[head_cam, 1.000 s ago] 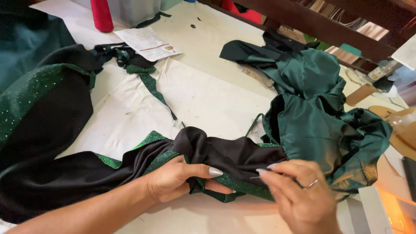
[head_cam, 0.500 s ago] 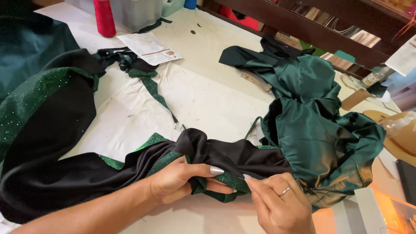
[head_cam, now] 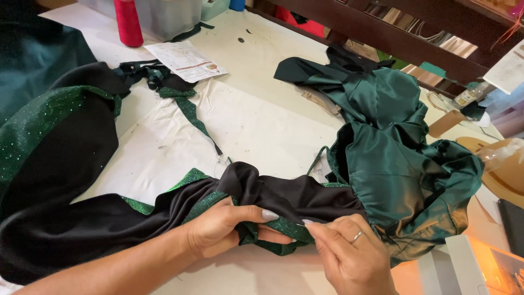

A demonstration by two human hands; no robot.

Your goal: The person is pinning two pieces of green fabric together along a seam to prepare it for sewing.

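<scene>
A long black fabric piece with a glittery green edge (head_cam: 82, 218) lies across the white table (head_cam: 262, 120) and joins a heap of dark green satin (head_cam: 398, 169) at the right. My left hand (head_cam: 224, 229) pinches the folded green glitter edge (head_cam: 275, 237) near the table's front. My right hand (head_cam: 349, 254), a ring on one finger, pinches the same edge just to the right; a thin pin seems to sit at its fingertips, too small to be sure. The two hands almost touch.
A red thread cone (head_cam: 128, 22) and a clear plastic box (head_cam: 169, 16) stand at the back left, with a printed paper sheet (head_cam: 185, 60) nearby. A dark wooden rail (head_cam: 393, 33) runs along the back. A tan hat (head_cam: 499, 164) and a white machine corner (head_cam: 469, 267) sit at right.
My right hand has moved left along the glittery edge, closer to my left hand. My left hand keeps its hold in place.
</scene>
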